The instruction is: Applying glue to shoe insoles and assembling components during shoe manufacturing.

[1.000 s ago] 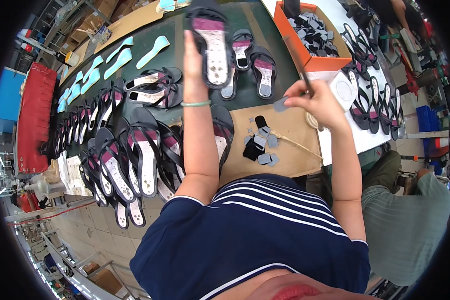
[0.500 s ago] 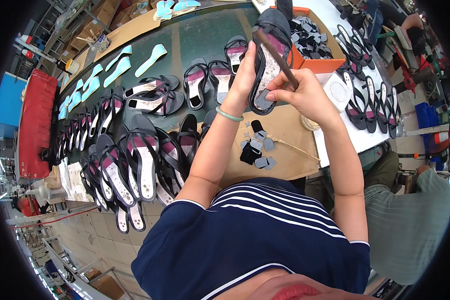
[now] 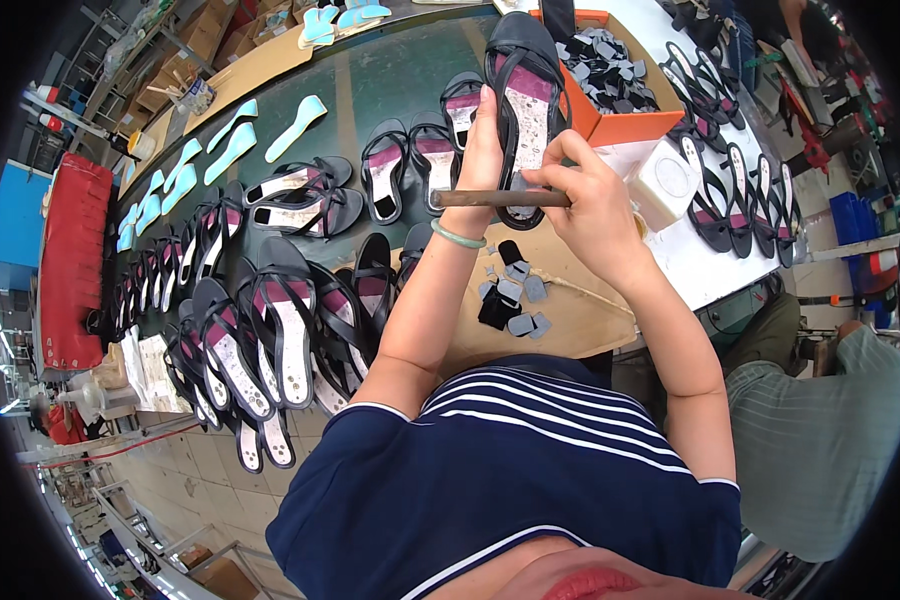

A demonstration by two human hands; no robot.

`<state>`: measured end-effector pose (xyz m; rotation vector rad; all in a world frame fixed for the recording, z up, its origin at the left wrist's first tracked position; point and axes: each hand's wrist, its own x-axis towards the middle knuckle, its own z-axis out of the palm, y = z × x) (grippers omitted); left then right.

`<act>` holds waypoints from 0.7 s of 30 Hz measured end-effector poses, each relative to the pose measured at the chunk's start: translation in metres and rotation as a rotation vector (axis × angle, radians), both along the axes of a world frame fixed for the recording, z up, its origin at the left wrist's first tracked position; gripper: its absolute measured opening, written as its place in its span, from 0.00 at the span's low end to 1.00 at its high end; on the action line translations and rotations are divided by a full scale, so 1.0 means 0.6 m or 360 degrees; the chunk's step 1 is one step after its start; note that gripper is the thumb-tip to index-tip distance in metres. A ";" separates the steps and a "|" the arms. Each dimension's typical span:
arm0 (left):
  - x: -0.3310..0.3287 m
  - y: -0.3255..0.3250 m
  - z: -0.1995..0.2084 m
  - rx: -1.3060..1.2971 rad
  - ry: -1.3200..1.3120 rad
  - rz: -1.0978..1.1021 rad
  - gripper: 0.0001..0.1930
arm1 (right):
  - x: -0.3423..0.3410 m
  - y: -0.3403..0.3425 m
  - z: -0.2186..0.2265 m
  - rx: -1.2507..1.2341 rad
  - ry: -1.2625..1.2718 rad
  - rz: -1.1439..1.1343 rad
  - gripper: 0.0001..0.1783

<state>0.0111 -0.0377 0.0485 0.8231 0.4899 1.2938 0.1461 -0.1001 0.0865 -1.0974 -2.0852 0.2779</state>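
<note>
Right at the grip, the left hand (image 3: 483, 150) clasps a black sandal (image 3: 530, 112) by its left edge, thumb upright along the side; its other fingers are hidden behind the sole, so how firmly they close cannot be told. The right hand (image 3: 592, 195) keeps a dark rod (image 3: 500, 199) tucked in its fingers while its fingertips bear on the sandal's heel, where a grey patch (image 3: 517, 181) shows. The rod lies crosswise below this contact, passing in front of the left wrist; a twist of the right hand could knock its free end into the wrist or bracelet (image 3: 458, 236), or scuff the heel. If the left hold is only light, pressing on the heel might tip the sandal, and the patch could end up crooked. Nearer the body from the grip, loose pads (image 3: 519, 287) lie on a brown board (image 3: 580, 310), where a dropped rod might scatter them. Past the grip, an orange box (image 3: 638, 127) of pads stands close behind the sandal; swinging the sandal wide might catch its rim.
</note>
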 end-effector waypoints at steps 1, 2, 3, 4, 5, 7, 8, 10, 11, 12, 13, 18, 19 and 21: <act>0.001 -0.001 0.001 -0.0026 0.0026 0.0027 0.28 | -0.001 -0.001 -0.002 0.0021 -0.0001 -0.0013 0.08; 0.002 0.000 0.001 -0.0046 0.0043 0.0026 0.29 | -0.002 -0.002 -0.006 0.0063 0.0008 -0.0031 0.07; 0.002 0.000 0.000 -0.0068 0.0058 0.0030 0.29 | -0.005 -0.004 -0.012 0.0103 0.0015 -0.0044 0.07; 0.002 0.000 0.000 -0.0089 0.0074 0.0034 0.29 | -0.007 -0.007 -0.017 0.0144 0.0023 -0.0057 0.07; 0.003 -0.003 0.004 -0.0144 0.0179 0.0133 0.30 | -0.009 -0.011 -0.020 0.0156 0.0001 -0.0089 0.07; 0.004 0.004 -0.008 -0.0146 0.0075 0.0107 0.30 | -0.013 -0.017 -0.023 0.0187 -0.0042 -0.0148 0.07; 0.005 0.010 -0.020 -0.0146 0.0024 0.0094 0.30 | -0.014 -0.019 -0.024 0.0179 -0.0016 -0.0138 0.06; 0.004 0.024 -0.045 -0.0075 0.0033 0.0084 0.30 | -0.014 -0.019 -0.028 0.0166 0.0038 -0.0129 0.06; 0.004 0.029 -0.055 -0.0063 0.0030 0.0085 0.30 | -0.014 -0.017 -0.032 0.0177 0.0030 -0.0096 0.06; 0.005 0.030 -0.056 -0.0054 0.0027 0.0085 0.30 | -0.013 -0.015 -0.037 0.0186 0.0022 -0.0064 0.06; 0.006 0.030 -0.055 -0.0033 0.0031 0.0105 0.30 | -0.012 -0.014 -0.040 0.0195 0.0015 -0.0033 0.07; 0.001 0.024 -0.044 0.0073 0.0160 0.0151 0.29 | 0.010 -0.013 0.008 -0.0461 0.0054 0.0159 0.06; -0.002 0.025 -0.043 -0.0008 0.0123 0.0152 0.29 | 0.016 -0.015 0.022 -0.0680 0.0074 0.0216 0.06; -0.016 0.054 -0.088 -0.0008 -0.0135 -0.0055 0.31 | 0.040 -0.013 0.028 -0.0874 0.0394 0.0169 0.07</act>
